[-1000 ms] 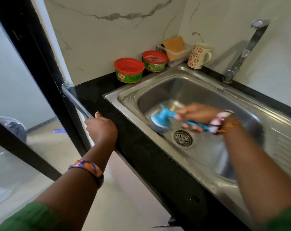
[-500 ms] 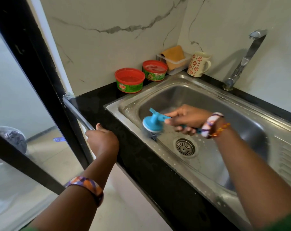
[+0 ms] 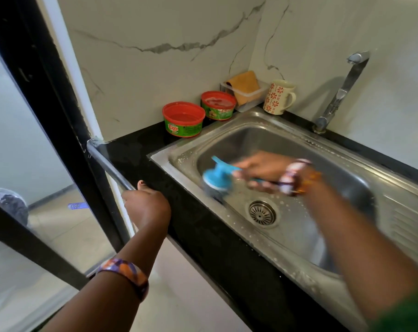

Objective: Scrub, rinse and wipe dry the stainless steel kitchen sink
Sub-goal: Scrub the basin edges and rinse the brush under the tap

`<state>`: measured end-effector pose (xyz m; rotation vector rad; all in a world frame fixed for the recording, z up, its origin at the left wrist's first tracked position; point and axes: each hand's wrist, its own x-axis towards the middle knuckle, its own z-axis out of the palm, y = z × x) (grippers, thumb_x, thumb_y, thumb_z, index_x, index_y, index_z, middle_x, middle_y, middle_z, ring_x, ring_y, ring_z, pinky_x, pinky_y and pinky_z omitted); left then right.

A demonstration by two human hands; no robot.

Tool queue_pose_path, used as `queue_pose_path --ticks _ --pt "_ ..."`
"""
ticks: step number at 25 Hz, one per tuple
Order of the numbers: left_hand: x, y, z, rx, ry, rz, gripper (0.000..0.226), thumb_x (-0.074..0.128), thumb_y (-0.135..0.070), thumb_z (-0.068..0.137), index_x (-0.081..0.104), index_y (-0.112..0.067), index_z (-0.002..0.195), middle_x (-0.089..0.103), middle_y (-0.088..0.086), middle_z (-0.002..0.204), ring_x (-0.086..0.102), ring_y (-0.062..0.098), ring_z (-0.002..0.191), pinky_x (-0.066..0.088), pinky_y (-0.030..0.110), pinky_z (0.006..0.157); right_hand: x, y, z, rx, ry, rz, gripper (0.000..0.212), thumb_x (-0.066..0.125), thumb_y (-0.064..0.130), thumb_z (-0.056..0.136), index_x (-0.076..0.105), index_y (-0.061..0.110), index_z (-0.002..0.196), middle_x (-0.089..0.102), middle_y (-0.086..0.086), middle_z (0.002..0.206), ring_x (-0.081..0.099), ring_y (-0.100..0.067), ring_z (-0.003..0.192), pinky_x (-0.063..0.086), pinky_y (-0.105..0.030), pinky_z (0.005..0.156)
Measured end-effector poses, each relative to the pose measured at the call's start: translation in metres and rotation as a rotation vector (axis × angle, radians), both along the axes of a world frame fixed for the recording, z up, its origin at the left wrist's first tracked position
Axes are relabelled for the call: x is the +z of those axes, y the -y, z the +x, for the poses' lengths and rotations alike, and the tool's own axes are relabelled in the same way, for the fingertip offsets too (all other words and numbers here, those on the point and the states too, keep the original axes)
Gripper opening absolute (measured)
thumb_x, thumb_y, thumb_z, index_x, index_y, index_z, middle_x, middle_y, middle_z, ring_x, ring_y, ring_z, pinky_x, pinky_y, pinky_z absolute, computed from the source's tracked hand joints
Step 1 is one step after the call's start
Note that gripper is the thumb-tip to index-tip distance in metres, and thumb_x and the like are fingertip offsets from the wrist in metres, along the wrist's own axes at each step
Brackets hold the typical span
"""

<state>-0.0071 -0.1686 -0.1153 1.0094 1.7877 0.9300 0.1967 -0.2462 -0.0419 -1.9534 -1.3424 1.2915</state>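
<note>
Sink [image 3: 342, 149] is sitting in the black counter [image 3: 203, 236], filling the right half of the head view. Right hand [image 3: 263, 168], blurred, is gripping the blue brush [image 3: 217, 178] by its handle, fingers curled round it; brush head is touching the basin's left wall, at 10 o'clock from the drain [image 3: 262, 213]. Left hand [image 3: 146, 207] is curling its fingers over the counter's left edge, thumb lying on top. Two red tubs [image 3: 183, 119], a mug [image 3: 278, 97] and the tap [image 3: 339, 92] are standing behind the sink.
</note>
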Motion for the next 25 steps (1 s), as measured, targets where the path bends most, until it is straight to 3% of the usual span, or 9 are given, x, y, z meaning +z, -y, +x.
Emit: queue_pose_path --ticks 2,4,7,11,15,18,19,22,25 --pt "0.0 -0.002 0.0 0.005 -0.01 0.004 0.04 0.032 -0.031 0.101 0.039 0.0 0.125 0.054 0.018 0.118 0.053 0.027 0.095 0.041 0.035 0.078 0.008 0.048 0.031 -0.006 -0.134 -0.234 0.036 0.072 0.032 0.077 0.066 0.018 0.109 0.044 0.002 0.049 0.03 -0.001 0.03 0.023 -0.009 0.031" --pt "0.0 0.0 0.0 0.005 -0.031 0.001 0.042 0.031 -0.032 0.101 0.038 0.001 0.126 0.05 0.021 0.127 0.052 0.034 0.11 0.042 0.038 0.087 0.009 0.055 0.032 -0.022 -0.126 -0.248 0.036 0.073 0.03 0.075 0.067 0.019 0.108 0.045 0.0 0.052 0.031 -0.002 0.03 0.023 -0.009 0.03" --pt "0.002 0.001 -0.001 -0.006 -0.026 -0.002 0.043 0.031 -0.032 0.101 0.037 0.001 0.128 0.048 0.022 0.13 0.05 0.036 0.117 0.041 0.038 0.091 -0.011 -0.015 -0.013 -0.096 -0.02 0.065 0.028 0.055 0.019 0.093 0.061 0.018 0.12 0.045 -0.001 0.058 0.032 0.0 0.03 0.025 -0.012 0.03" --pt "0.002 0.002 0.0 -0.004 -0.03 0.016 0.043 0.032 -0.032 0.101 0.037 0.002 0.128 0.048 0.022 0.13 0.05 0.035 0.117 0.041 0.038 0.092 -0.029 -0.068 -0.062 -0.134 0.056 0.288 0.035 0.055 0.02 0.093 0.058 0.016 0.127 0.045 0.001 0.054 0.034 0.001 0.029 0.028 -0.013 0.035" --pt "-0.002 0.0 -0.002 -0.009 -0.007 0.027 0.043 0.033 -0.032 0.101 0.037 0.0 0.128 0.05 0.021 0.127 0.052 0.034 0.115 0.042 0.037 0.089 -0.002 0.034 0.004 -0.15 -0.14 -0.067 0.032 0.066 0.031 0.085 0.064 0.017 0.113 0.045 0.002 0.049 0.031 -0.001 0.029 0.025 -0.011 0.03" --pt "-0.004 -0.002 -0.003 0.0 0.027 0.031 0.042 0.034 -0.031 0.101 0.038 -0.001 0.129 0.052 0.018 0.125 0.054 0.031 0.112 0.044 0.035 0.086 0.016 0.122 0.049 -0.098 -0.23 -0.384 0.066 0.089 0.047 0.048 0.07 0.015 0.102 0.049 -0.001 0.048 0.034 -0.004 0.03 0.028 -0.011 0.031" --pt "-0.005 -0.001 -0.003 -0.002 0.026 0.032 0.042 0.034 -0.031 0.101 0.039 -0.001 0.129 0.052 0.018 0.125 0.054 0.031 0.112 0.044 0.035 0.087 0.017 0.13 0.054 -0.085 -0.221 -0.389 0.064 0.089 0.043 0.05 0.07 0.013 0.102 0.049 -0.002 0.049 0.034 -0.005 0.031 0.028 -0.011 0.032" --pt "-0.003 0.001 -0.003 -0.013 0.025 0.028 0.041 0.035 -0.032 0.101 0.039 -0.001 0.128 0.052 0.018 0.125 0.053 0.03 0.113 0.044 0.035 0.088 0.009 0.086 0.025 -0.091 -0.068 -0.173 0.02 0.065 0.022 0.084 0.066 0.022 0.104 0.047 0.0 0.054 0.033 -0.003 0.034 0.025 -0.012 0.033" --pt "0.001 0.002 -0.002 -0.007 -0.005 0.007 0.042 0.035 -0.031 0.101 0.038 -0.001 0.13 0.049 0.019 0.129 0.051 0.032 0.116 0.043 0.037 0.092 -0.011 -0.015 -0.034 -0.139 -0.055 0.105 0.032 0.055 0.016 0.093 0.058 0.016 0.126 0.044 0.0 0.059 0.032 0.001 0.029 0.024 -0.011 0.03"
